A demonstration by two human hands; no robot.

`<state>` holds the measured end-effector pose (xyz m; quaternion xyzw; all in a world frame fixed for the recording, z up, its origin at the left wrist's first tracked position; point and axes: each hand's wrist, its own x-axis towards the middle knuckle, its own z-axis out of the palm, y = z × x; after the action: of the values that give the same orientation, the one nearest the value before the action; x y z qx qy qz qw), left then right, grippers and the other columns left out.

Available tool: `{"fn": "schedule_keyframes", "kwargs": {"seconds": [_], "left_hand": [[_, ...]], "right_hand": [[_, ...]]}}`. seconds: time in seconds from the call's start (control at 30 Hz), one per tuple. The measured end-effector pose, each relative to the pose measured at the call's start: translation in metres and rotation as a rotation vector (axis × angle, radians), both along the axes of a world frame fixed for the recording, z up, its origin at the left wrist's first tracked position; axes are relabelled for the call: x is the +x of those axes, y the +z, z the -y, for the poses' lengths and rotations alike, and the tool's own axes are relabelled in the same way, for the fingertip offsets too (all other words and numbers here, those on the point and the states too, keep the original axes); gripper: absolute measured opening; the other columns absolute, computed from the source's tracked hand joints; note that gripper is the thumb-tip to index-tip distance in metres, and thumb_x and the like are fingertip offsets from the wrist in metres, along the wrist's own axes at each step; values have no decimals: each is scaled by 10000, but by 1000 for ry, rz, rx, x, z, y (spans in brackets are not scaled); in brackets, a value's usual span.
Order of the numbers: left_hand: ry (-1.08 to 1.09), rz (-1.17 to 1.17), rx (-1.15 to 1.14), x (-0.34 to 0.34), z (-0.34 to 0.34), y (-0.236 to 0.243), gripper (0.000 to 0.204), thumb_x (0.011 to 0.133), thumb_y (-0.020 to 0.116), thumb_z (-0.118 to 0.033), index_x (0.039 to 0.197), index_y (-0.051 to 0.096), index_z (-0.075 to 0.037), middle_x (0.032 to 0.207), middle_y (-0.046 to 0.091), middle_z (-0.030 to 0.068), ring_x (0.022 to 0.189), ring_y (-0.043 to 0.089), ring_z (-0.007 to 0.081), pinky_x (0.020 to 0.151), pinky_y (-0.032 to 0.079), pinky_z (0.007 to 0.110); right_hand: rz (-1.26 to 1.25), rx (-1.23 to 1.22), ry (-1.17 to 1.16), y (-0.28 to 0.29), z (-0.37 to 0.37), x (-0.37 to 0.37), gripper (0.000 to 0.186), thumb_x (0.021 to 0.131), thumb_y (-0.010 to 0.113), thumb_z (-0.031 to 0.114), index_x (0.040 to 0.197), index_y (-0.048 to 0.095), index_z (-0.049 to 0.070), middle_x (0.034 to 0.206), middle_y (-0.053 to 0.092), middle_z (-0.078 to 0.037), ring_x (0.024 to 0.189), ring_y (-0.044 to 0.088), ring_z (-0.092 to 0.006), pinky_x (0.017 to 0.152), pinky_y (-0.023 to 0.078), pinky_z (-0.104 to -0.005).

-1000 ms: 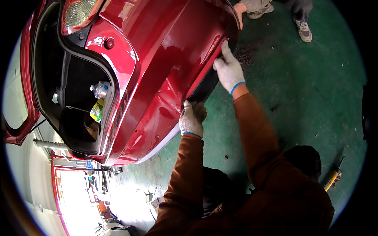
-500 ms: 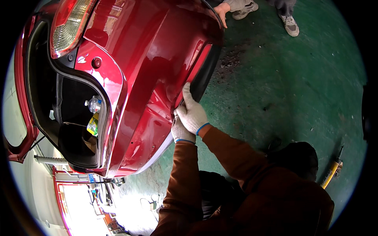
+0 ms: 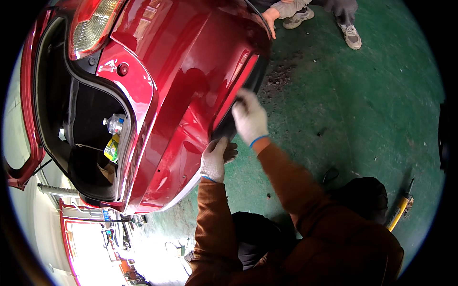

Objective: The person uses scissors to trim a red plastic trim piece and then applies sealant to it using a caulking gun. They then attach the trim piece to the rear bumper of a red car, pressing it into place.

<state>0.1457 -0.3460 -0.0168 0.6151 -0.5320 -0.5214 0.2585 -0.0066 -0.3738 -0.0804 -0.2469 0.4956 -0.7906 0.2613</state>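
Observation:
A red car's rear bumper [image 3: 191,90] fills the middle of the view, with a long red reflector strip [image 3: 237,90] and black lower trim [image 3: 260,71] along its edge. Both my hands wear white knit gloves with blue cuffs. My left hand [image 3: 213,159] is at the near end of the black trim, thumb upward and fingers curled by the edge. Farther along, my right hand [image 3: 250,118] is over the black trim beside the reflector; motion smears its fingers, so their grip is unclear.
Another person's hand [image 3: 272,21] touches the wheel-arch edge at the top, with shoes [image 3: 351,35] nearby. The open trunk [image 3: 93,114] holds a clear plastic bottle [image 3: 114,125] and a yellow-green package [image 3: 112,148]. A yellow caulking-gun-like tool [image 3: 400,209] lies on the green floor [image 3: 334,105].
My hands, together at the trim before, have come apart. The right moved outward off the reflector's near end; the left slid slightly down and left. The view shifted a little.

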Motion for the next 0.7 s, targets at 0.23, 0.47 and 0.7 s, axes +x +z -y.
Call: {"fn": "schedule_keyframes", "kwargs": {"seconds": [0.23,0.47,0.7], "left_hand": [[-489,-249,-269,-5,-44,55,568,1117,506,-465,1249,618,77,1099,747,209,875,722,263,839,574,383],[-834,-986,-235,-28,-125,88,669,1048,552,-606,1128,657,50,1070,678,384,693,674,340,649,572,439],[-1190,-1148,-40,-80,-134,137,674,1033,552,-632,1174,591,27,1047,621,362,681,641,303,645,563,429]], "right_hand": [[35,117,168,5,36,-68,732,963,609,126,1652,367,83,880,643,-72,765,583,-186,793,526,-311],[107,79,222,-1,43,-89,769,955,567,63,1678,305,76,872,575,14,760,504,-99,755,480,-226],[-122,144,168,2,32,-74,836,951,548,152,1702,182,164,968,687,-262,890,697,-430,861,543,-465]]}}
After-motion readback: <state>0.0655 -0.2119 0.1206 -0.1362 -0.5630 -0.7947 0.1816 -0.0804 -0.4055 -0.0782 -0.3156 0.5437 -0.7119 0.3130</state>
